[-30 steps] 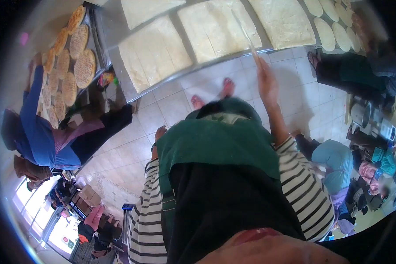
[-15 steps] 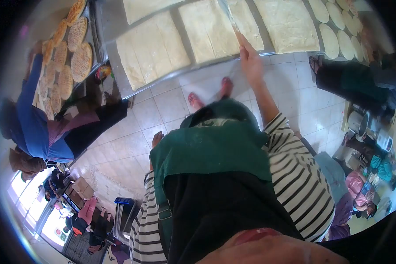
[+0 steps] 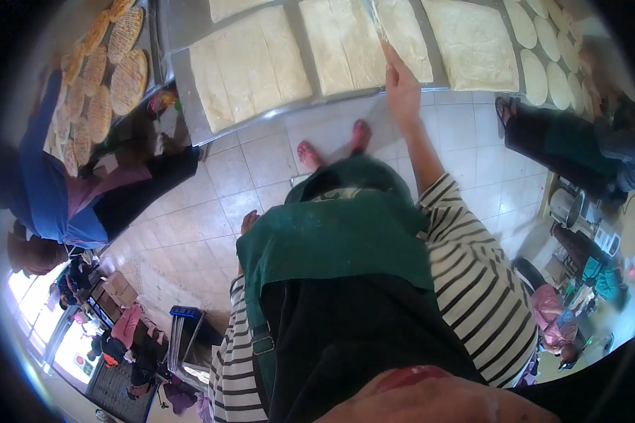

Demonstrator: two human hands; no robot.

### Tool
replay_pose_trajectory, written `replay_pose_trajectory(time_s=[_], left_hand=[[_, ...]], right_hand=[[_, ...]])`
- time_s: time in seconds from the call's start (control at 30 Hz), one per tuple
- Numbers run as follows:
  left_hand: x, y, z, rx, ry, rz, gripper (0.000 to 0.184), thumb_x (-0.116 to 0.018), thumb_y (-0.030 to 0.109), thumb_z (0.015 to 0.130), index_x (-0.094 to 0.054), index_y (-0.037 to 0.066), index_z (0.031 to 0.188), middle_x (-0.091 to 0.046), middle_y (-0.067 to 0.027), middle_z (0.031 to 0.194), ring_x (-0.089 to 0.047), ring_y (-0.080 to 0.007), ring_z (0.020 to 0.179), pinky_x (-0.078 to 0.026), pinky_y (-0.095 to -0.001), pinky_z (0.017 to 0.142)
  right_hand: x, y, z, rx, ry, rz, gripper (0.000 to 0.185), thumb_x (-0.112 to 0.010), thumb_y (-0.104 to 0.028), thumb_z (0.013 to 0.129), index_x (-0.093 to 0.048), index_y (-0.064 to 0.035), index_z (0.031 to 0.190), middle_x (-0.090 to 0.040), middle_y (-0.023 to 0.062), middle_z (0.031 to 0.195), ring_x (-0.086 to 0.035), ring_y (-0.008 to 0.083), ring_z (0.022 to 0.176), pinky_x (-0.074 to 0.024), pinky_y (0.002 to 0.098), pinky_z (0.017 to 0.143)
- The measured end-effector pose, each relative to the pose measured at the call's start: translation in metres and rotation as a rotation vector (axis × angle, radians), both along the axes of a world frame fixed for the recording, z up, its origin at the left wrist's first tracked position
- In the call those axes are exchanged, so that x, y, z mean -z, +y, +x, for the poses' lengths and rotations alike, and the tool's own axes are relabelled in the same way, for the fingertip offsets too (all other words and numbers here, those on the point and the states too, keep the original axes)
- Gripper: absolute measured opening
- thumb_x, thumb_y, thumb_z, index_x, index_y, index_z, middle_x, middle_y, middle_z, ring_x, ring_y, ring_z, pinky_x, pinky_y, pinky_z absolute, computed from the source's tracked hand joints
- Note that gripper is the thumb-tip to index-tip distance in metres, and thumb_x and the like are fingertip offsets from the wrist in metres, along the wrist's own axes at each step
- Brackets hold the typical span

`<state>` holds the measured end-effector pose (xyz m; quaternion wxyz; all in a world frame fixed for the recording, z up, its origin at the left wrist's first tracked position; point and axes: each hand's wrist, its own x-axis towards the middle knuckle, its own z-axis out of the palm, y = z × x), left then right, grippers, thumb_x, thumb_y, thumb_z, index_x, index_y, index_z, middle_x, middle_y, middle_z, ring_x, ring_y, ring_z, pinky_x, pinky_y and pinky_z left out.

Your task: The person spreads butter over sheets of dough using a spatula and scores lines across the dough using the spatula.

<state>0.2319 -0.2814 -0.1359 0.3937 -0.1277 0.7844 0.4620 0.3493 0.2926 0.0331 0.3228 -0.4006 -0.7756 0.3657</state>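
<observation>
My right hand (image 3: 403, 83) is closed around the near end of a thin, flat, pale tool (image 3: 376, 22). The tool points away from me and leans a bit left, over the middle cream-coloured, flat dough sheet (image 3: 344, 53). I can't tell if it touches the dough. My left hand (image 3: 249, 221) is much farther off, low by my green cloth apron (image 3: 339, 240); I can't tell if its fingers are apart or together.

The dough lies on a shiny grey metal table (image 3: 181, 81), between 2 more sheets. Brown oval breads (image 3: 129, 82) are on the left, pale dough ovals (image 3: 534, 77) on the right. Pale square floor tiles (image 3: 212, 218) lie below.
</observation>
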Motion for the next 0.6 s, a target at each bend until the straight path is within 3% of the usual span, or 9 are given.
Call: replay_pose_trajectory(time_s=[0.03,0.1,0.27,0.47,0.53,0.6], left_hand=[[-0.001,0.001,-0.001,0.002,0.004,0.001,0.032,-0.058,0.025,0.093,-0.060,0.003,0.116,-0.063,-0.0039,0.089,-0.057,-0.0092,0.077,-0.048,-0.0245,0.069],[-0.001,0.002,-0.002,0.004,0.000,0.004,0.032,-0.058,0.025,0.093,-0.060,0.003,0.116,-0.063,-0.0039,0.089,-0.057,-0.0092,0.077,-0.048,-0.0244,0.069],[0.016,-0.004,-0.002,-0.026,0.014,0.079,0.033,-0.058,0.026,0.093,-0.060,0.003,0.117,-0.063,-0.0053,0.090,-0.058,-0.0102,0.080,-0.049,-0.0255,0.071],[0.008,0.004,-0.006,0.052,-0.026,-0.079,0.034,-0.056,0.029,0.094,-0.060,0.005,0.119,-0.064,-0.0068,0.093,-0.060,-0.0135,0.084,-0.050,-0.0289,0.076],[0.000,0.011,-0.010,0.228,0.092,-0.171,0.034,-0.055,0.028,0.094,-0.059,0.005,0.119,-0.065,-0.0065,0.094,-0.060,-0.0130,0.084,-0.050,-0.0281,0.075],[-0.007,0.018,-0.008,0.177,0.055,-0.148,0.034,-0.055,0.028,0.094,-0.059,0.005,0.120,-0.065,-0.0065,0.093,-0.060,-0.0129,0.084,-0.050,-0.0280,0.075]], right_hand=[[0.001,0.001,-0.001,-0.002,-0.001,0.001,0.037,-0.049,-0.006,0.094,-0.053,-0.0100,0.131,-0.062,0.0140,0.119,-0.062,0.0201,0.102,-0.0461,0.0271,0.085],[0.001,0.002,-0.005,0.008,0.035,0.051,0.044,-0.048,-0.004,0.090,-0.053,-0.0186,0.131,-0.063,0.0187,0.110,-0.060,0.0369,0.094,-0.0493,0.0390,0.081],[0.002,0.007,-0.010,-0.003,0.028,0.082,0.045,-0.048,-0.006,0.090,-0.052,-0.0204,0.132,-0.063,0.0191,0.108,-0.060,0.0384,0.090,-0.0494,0.0408,0.078],[0.002,0.002,-0.008,0.011,0.003,0.059,0.046,-0.047,-0.007,0.091,-0.051,-0.0247,0.133,-0.063,0.0199,0.108,-0.060,0.0399,0.089,-0.0501,0.0414,0.076],[0.000,0.000,-0.005,0.006,0.029,0.075,0.046,-0.047,-0.008,0.091,-0.050,-0.0259,0.133,-0.063,0.0202,0.106,-0.060,0.0402,0.089,-0.0502,0.0416,0.075],[0.003,-0.003,-0.001,0.007,0.008,0.079,0.046,-0.047,-0.008,0.091,-0.050,-0.0261,0.133,-0.063,0.0208,0.101,-0.060,0.0403,0.087,-0.0500,0.0426,0.075]])
